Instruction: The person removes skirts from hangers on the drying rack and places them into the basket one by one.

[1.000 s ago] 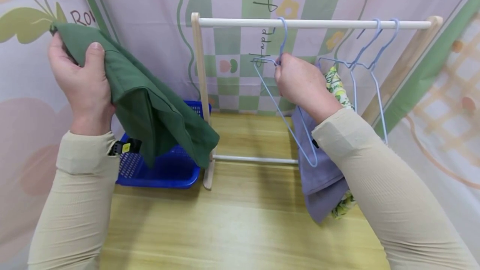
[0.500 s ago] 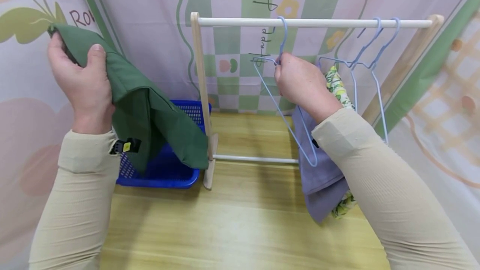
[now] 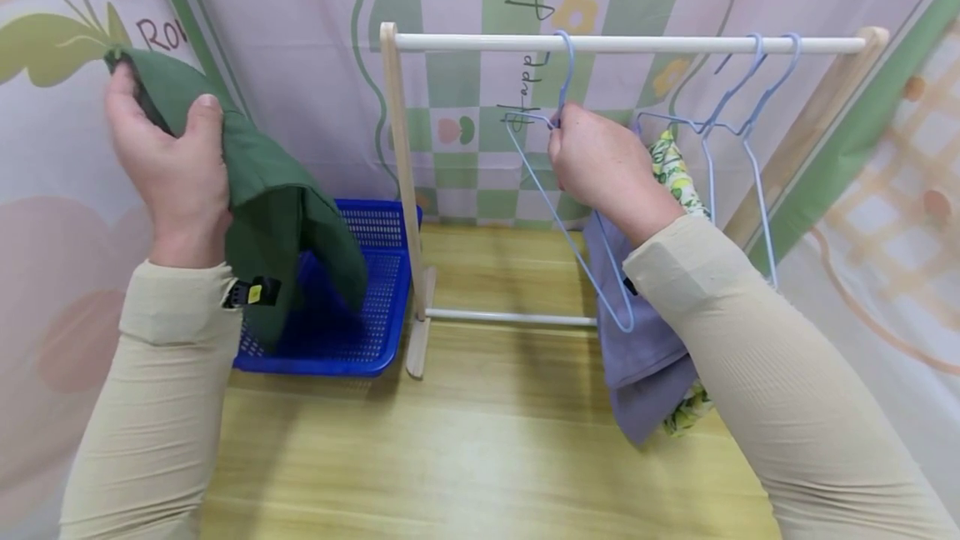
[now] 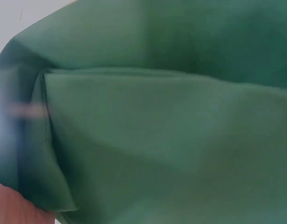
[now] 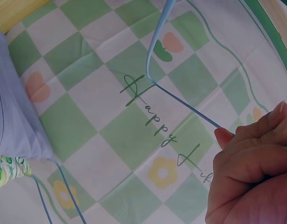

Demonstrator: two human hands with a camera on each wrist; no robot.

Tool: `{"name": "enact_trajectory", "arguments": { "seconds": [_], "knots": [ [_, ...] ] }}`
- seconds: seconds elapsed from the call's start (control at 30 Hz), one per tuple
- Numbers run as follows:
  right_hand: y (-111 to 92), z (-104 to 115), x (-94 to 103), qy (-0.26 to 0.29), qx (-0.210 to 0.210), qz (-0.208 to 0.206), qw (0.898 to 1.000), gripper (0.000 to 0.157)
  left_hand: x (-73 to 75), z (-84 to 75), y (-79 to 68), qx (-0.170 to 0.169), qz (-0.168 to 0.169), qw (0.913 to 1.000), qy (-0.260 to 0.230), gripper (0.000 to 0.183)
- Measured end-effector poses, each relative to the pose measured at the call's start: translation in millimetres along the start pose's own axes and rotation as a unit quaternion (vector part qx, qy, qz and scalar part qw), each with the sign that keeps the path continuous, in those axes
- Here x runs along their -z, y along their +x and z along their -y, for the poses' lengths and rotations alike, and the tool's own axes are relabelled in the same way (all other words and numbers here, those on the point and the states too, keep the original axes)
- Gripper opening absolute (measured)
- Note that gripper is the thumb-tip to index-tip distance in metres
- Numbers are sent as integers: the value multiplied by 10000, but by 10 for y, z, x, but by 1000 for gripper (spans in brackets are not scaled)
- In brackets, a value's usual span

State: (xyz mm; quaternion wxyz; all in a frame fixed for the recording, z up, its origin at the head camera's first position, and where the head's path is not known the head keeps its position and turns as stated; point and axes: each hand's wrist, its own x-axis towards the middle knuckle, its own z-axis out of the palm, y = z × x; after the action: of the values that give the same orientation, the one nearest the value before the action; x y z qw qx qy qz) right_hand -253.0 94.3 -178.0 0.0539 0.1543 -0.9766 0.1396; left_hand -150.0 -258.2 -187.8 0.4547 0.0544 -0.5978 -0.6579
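Aslant, green garment (image 3: 258, 163), long axis down and rightward.

The left hand (image 3: 180, 182) is being held raised, its thumb (image 3: 204, 117) being pointed upward. The right hand (image 3: 609, 167) is being held out with its fingers (image 5: 269, 123) curled. The right forearm (image 3: 795, 390) is being slanted inward, the left forearm (image 3: 157, 407) more upright.

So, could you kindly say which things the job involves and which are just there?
Apparently the job's:
green garment, in the left hand
blue hanger, in the right hand
rack
blue basket, probably

Just there, apparently:
lavender garment
printed garment
patterned backdrop
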Motion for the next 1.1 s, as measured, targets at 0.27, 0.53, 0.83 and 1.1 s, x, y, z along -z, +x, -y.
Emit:
{"name": "enact_trajectory", "arguments": {
  "seconds": [0.27, 0.53, 0.83, 1.1],
  "knots": [
    [1, 4, 3, -7, 2, -7, 10000, 44, 41, 90, 140, 325, 780, 9949, -549, 66],
    [7, 5, 4, -20, -4, -4, 10000, 44, 64, 169, 214, 415, 1488, 9764, -1511, 50],
    [-6, 12, 6, -43, 16, -10, 10000, 42, 246, 116, 306, 1425, 2669, 9514, -573, 46],
    [-10, 16, 12, -64, -6, -5, 10000, 43, 281, 95, 362, 2055, 3020, 9300, -407, 47]
  ]
}}
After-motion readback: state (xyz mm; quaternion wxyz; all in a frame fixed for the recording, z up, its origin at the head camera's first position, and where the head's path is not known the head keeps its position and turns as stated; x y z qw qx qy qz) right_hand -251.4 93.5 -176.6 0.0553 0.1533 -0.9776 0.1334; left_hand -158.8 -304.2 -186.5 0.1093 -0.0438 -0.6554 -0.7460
